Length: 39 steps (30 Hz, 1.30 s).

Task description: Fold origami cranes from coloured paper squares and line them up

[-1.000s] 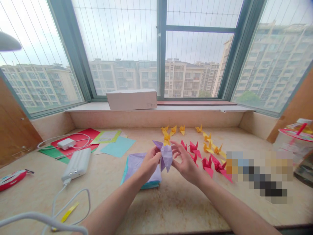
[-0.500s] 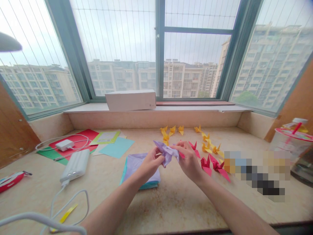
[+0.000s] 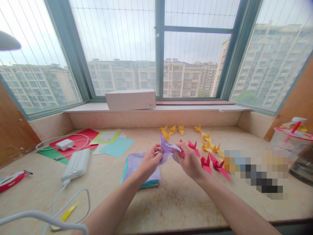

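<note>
Both left hand (image 3: 149, 164), right hand (image 3: 188, 162): fingers (image 3: 181, 154) pinching lilac origami crane (image 3: 167, 148); red cranes (image 3: 205, 162) beside.

The left forearm (image 3: 114, 200) and right forearm (image 3: 232, 202) are reaching in from the bottom corners and angling toward the middle. The left hand (image 3: 149, 163) and right hand (image 3: 188, 162) are facing each other just apart, with the left fingers (image 3: 158, 153) and right fingers (image 3: 179, 153) curling inward, pinching.

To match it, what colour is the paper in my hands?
Pale lavender paper, best in head view.
</note>
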Each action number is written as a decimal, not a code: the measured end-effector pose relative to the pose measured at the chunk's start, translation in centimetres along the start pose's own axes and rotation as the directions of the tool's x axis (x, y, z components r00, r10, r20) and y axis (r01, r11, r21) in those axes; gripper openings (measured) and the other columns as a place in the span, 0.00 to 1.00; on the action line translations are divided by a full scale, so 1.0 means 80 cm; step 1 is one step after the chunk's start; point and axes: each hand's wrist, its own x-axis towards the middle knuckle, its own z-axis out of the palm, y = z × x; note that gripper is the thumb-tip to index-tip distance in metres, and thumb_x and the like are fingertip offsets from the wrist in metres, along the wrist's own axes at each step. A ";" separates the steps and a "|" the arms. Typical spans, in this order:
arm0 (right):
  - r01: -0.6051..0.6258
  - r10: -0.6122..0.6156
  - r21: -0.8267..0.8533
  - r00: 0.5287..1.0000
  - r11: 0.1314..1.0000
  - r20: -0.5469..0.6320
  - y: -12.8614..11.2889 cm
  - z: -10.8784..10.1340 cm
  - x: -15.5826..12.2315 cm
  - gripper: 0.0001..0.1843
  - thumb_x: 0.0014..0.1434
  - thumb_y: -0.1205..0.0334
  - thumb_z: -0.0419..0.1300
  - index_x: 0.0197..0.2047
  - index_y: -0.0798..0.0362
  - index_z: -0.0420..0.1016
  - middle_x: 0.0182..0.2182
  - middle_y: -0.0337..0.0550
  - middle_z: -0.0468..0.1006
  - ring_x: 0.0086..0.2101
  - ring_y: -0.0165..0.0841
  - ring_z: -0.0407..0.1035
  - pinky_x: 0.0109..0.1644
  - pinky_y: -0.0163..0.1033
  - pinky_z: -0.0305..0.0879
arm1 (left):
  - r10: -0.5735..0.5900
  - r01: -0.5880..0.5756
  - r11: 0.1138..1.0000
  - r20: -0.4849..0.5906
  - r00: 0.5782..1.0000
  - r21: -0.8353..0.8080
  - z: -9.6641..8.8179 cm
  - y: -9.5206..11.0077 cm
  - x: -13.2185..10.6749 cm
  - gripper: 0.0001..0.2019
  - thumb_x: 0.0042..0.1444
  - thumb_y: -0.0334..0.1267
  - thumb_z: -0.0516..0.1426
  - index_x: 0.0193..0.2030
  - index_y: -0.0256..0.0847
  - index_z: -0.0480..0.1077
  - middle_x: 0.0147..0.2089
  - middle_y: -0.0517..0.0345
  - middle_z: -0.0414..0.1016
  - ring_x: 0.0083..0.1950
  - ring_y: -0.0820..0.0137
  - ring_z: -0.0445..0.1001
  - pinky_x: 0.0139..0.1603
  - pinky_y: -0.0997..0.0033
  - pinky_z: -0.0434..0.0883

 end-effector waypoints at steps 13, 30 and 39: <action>-0.141 0.133 0.408 0.990 0.902 0.048 0.008 0.014 0.004 0.20 0.56 0.56 0.66 0.50 0.51 0.72 0.43 0.46 0.75 0.41 0.35 0.71 0.48 0.41 0.69 | -0.056 0.076 0.988 0.144 0.988 -0.137 -0.008 -0.014 0.005 0.26 0.49 0.38 0.67 0.53 0.40 0.65 0.43 0.55 0.76 0.37 0.74 0.72 0.36 0.77 0.64; -0.100 0.084 0.163 0.991 0.982 0.100 -0.007 0.003 0.004 0.07 0.57 0.62 0.64 0.40 0.51 0.78 0.37 0.43 0.77 0.34 0.33 0.71 0.38 0.37 0.68 | 0.541 -0.478 0.487 0.177 0.822 0.731 -0.023 -0.011 0.002 0.34 0.49 0.25 0.59 0.63 0.51 0.62 0.71 0.51 0.53 0.70 0.55 0.54 0.68 0.47 0.52; -0.305 0.250 0.372 0.950 0.877 0.188 0.000 0.007 0.006 0.25 0.52 0.55 0.68 0.53 0.53 0.73 0.38 0.44 0.78 0.37 0.35 0.74 0.42 0.41 0.71 | 0.494 -0.513 0.565 0.232 0.838 0.647 -0.032 -0.003 0.006 0.21 0.46 0.19 0.53 0.41 0.46 0.77 0.44 0.53 0.77 0.54 0.58 0.71 0.66 0.52 0.56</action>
